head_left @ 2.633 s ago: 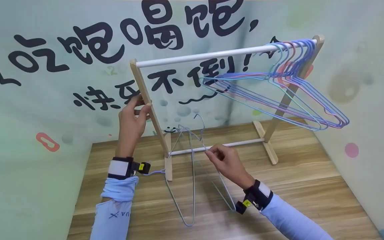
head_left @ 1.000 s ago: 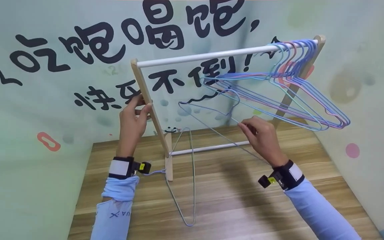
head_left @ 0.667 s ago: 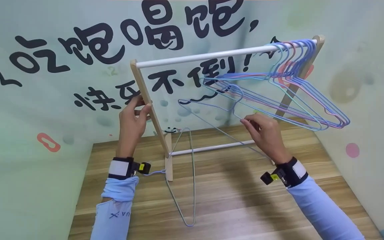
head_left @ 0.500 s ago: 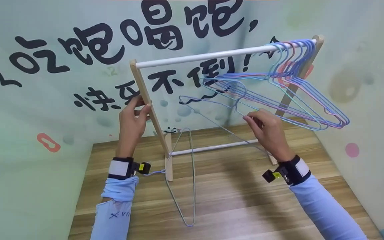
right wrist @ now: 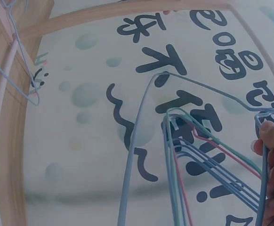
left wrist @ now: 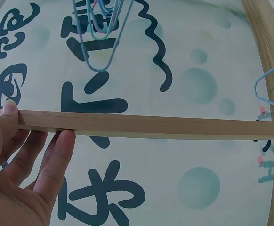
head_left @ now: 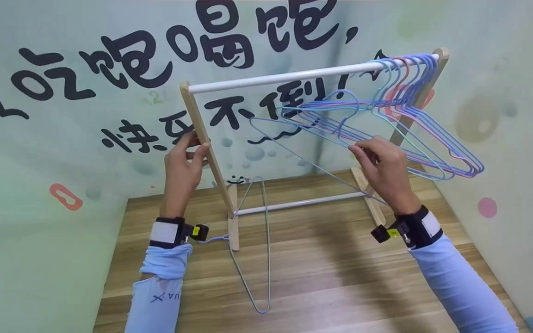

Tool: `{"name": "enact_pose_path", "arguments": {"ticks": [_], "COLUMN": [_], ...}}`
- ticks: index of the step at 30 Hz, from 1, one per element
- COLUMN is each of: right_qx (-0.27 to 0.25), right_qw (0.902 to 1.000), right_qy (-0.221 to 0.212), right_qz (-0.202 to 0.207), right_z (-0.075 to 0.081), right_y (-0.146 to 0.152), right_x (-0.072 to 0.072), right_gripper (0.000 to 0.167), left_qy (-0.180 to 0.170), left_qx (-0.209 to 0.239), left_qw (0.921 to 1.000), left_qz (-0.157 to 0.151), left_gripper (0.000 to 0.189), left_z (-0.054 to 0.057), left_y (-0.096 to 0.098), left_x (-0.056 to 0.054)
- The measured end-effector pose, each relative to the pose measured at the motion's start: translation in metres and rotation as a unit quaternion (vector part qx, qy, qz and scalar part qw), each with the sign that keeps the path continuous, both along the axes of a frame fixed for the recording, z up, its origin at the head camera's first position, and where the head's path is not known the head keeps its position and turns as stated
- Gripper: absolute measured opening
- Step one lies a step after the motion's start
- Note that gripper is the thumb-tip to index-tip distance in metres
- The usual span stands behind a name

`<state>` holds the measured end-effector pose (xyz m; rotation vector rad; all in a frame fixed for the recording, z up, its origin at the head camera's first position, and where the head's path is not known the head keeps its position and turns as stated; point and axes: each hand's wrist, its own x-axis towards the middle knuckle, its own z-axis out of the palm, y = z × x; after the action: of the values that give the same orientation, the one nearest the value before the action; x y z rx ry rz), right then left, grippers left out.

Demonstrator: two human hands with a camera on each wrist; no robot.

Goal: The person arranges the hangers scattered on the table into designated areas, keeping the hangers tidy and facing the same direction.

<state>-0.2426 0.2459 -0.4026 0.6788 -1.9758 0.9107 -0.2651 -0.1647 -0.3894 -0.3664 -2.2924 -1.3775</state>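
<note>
My left hand (head_left: 183,171) holds the rack's left wooden post (head_left: 219,178), thumb on one side and fingers on the other, as the left wrist view also shows. My right hand (head_left: 387,173) pinches a blue wire clothes hanger (right wrist: 137,125) by one shoulder, just beside its neck. The hanger's hook points up and stands below the white top rod (head_left: 271,81), apart from it. Several blue, green and pink hangers (head_left: 437,138) hang at the rod's right end, behind my right hand. Part of the held hanger is hidden by that hand.
Another hanger (head_left: 269,259) lies by the rack's left foot (head_left: 233,231), its blue hook partly behind my left wrist. A white lower rod (head_left: 303,202) joins the posts near the wood-patterned floor (head_left: 312,286). Behind the rack stands a wall with black lettering.
My right hand has lifted the blue hanger from near the floor, up and to the right, bringing its hook closer to the top rod. My left hand stays on the post.
</note>
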Motion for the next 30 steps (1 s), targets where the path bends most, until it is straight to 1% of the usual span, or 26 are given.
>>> {"name": "enact_pose_path", "arguments": {"ticks": [5, 9, 15, 23, 30], "right_qx": [-0.008, -0.014, -0.016, -0.040, -0.034], "right_qw": [0.9999, 0.9998, 0.9994, 0.9980, 0.9973], "right_qy": [0.006, 0.007, -0.002, -0.001, -0.019], "right_qz": [-0.010, -0.015, -0.031, -0.049, -0.062], "right_z": [0.009, 0.015, 0.024, 0.040, 0.044], "right_y": [0.005, 0.008, 0.010, 0.013, 0.016], "right_x": [-0.001, -0.001, 0.000, -0.002, -0.005], "right_gripper": [0.008, 0.009, 0.006, 0.004, 0.009], "left_qy": [-0.002, -0.002, -0.001, -0.003, -0.001], "left_qx": [-0.003, 0.010, 0.016, 0.017, 0.015], "left_qw": [1.0000, 0.9999, 0.9999, 0.9998, 0.9999], "left_qz": [0.003, -0.002, -0.004, -0.004, -0.004], "left_gripper": [0.041, 0.041, 0.040, 0.039, 0.041], "left_z": [0.000, 0.000, -0.001, -0.001, -0.002], "left_y": [0.000, 0.000, -0.001, -0.001, -0.001], "left_x": [0.000, -0.001, -0.002, -0.002, -0.002]}}
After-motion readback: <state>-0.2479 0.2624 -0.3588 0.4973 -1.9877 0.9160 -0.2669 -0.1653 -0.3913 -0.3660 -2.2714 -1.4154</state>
